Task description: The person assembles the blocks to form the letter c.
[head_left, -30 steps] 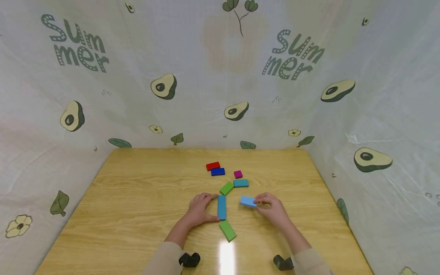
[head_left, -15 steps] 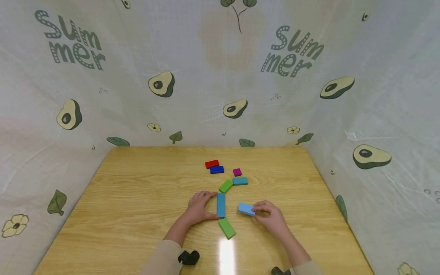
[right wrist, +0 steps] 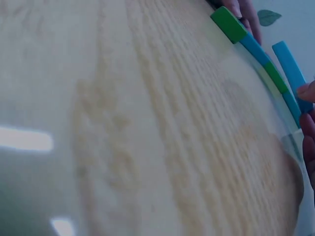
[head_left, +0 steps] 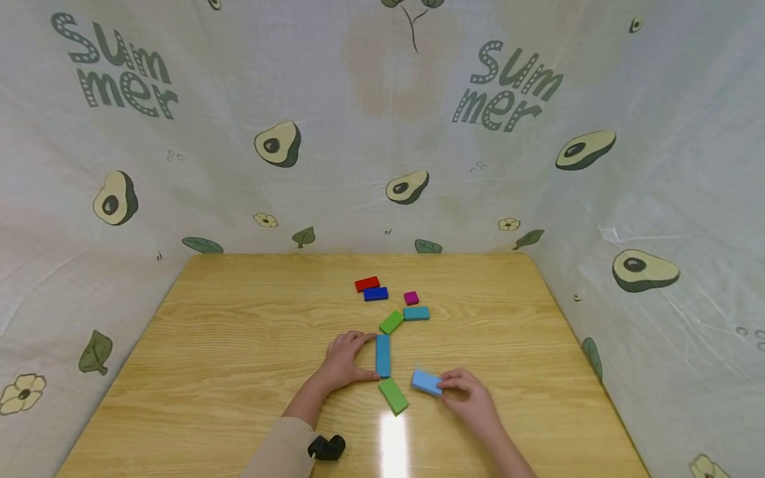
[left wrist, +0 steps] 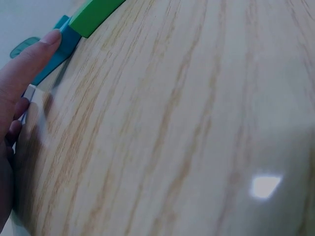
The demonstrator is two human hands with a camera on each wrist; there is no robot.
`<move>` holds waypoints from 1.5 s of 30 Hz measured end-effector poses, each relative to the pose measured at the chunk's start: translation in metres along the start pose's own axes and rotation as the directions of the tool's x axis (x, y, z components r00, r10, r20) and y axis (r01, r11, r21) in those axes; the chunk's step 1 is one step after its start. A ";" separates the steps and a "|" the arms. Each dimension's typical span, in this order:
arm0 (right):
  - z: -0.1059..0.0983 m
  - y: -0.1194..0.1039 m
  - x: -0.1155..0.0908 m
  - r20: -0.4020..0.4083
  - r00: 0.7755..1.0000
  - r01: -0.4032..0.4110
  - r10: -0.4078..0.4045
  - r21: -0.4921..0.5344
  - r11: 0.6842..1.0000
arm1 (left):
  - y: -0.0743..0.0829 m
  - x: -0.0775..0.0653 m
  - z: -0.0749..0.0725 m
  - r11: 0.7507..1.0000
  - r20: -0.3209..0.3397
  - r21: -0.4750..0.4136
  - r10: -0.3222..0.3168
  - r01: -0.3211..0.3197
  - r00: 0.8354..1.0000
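Observation:
My left hand (head_left: 343, 362) rests on the table beside a blue block (head_left: 383, 356), index finger at its far end and thumb at its near end. In the left wrist view the thumb lies against that block close to a green block (left wrist: 96, 15). My right hand (head_left: 475, 401) pinches a light blue block (head_left: 425, 382) by its right end, to the right of the row; this block appears raised in the right wrist view. The curved row runs from the near green block (head_left: 393, 397) through the blue one to a farther green block (head_left: 391, 322) and a teal block (head_left: 416, 313).
Beyond the row lie a red block (head_left: 367, 284), a dark blue block (head_left: 376, 294) and a small magenta block (head_left: 411, 298). The wooden table (head_left: 239, 299) is enclosed by a printed cloth (head_left: 335, 86) at the back and sides.
My right hand has drawn the light blue block nearer to me, level with the near green block. The left hand keeps its place at the blue block; the head view has tilted slightly.

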State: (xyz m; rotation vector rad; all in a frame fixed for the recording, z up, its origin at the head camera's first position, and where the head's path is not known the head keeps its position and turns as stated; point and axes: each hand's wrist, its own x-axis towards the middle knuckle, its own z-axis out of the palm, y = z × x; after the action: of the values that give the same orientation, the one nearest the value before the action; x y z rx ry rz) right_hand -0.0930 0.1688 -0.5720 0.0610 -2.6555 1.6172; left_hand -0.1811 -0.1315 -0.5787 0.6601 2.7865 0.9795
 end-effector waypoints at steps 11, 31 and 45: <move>0.004 0.007 -0.016 0.026 0.999 0.038 -0.040 0.066 0.997 | -0.001 0.000 0.000 1.000 -0.005 0.007 0.001 -0.001 1.000; -0.008 0.018 -0.021 0.185 0.953 0.222 -0.239 0.105 0.969 | -0.004 0.002 0.003 1.000 -0.011 0.015 0.002 -0.001 1.000; -0.008 0.017 -0.021 0.259 0.925 0.257 -0.279 0.116 0.959 | -0.003 0.002 0.004 1.000 -0.013 0.018 -0.004 0.005 1.000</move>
State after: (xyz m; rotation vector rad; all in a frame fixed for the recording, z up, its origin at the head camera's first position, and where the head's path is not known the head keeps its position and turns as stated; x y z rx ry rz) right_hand -0.0725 0.1839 -0.5840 0.6672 -2.6154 1.7279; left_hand -0.1831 -0.1304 -0.5833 0.6519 2.8097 0.9624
